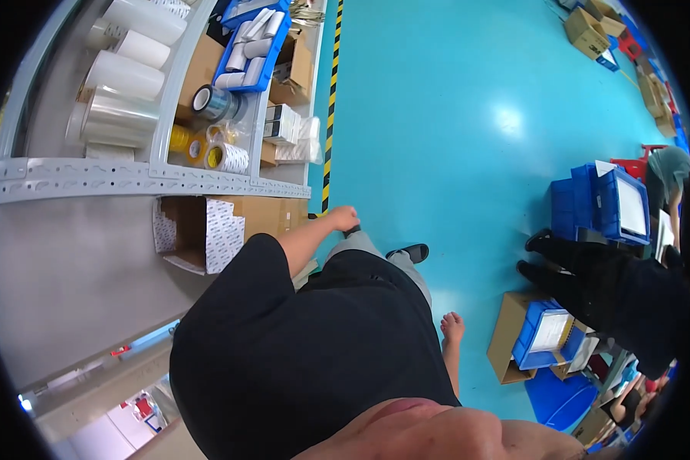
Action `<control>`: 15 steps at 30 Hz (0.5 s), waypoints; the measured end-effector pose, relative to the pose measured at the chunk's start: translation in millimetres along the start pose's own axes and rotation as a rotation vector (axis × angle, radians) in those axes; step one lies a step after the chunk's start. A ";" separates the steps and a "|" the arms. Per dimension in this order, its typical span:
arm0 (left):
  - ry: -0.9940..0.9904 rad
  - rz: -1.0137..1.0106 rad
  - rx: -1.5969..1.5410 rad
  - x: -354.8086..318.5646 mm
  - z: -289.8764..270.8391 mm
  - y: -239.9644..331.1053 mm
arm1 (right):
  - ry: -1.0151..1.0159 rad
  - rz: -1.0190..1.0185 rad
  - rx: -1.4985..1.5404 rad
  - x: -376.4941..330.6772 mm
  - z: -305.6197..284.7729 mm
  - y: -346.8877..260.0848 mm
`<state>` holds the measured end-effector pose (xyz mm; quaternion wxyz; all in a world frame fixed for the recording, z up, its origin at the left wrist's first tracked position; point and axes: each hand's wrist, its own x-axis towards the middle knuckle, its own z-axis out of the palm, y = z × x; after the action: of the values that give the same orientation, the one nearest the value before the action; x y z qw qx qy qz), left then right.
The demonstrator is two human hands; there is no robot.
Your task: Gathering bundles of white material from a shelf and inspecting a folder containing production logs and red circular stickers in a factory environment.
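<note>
My left hand (344,218) hangs by my left thigh, its fingers curled in and no object visible in it. Closest to it are the black-and-yellow floor tape (330,126) and a cardboard box (264,213) under the shelf's front edge. On the other side, my right hand (452,327) hangs away from my body. Its fingers are loosely bent and slightly apart, holding nothing and touching nothing. A dark slipper (415,252) shows on my right foot, below my grey trousers.
At left, a metal rack (115,178) bears film rolls (121,115), tape rolls (226,157) and a blue bin (262,65) of white rolls. To the right, a person in dark clothes (613,287) stands between blue crates (575,203) and a cardboard box (507,337). More boxes (586,33) stand far right.
</note>
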<state>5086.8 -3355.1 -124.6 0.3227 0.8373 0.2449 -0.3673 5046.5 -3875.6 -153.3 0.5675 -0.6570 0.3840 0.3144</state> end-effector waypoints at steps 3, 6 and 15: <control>-0.025 0.009 -0.013 -10.3 32.2 15.8 | -0.022 -0.010 0.008 3.7 -41.6 -11.4; -0.113 0.026 0.065 -10.0 53.8 25.2 | 0.098 -0.009 0.044 0.8 -70.3 -18.8; -0.069 0.137 0.082 2.2 59.7 12.7 | 0.086 -0.085 0.115 -40.7 -52.2 32.2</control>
<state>5069.1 -3406.2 -152.9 0.3207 0.8514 0.1603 -0.3828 4996.9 -3923.1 -126.7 0.6002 -0.6520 0.3969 0.2389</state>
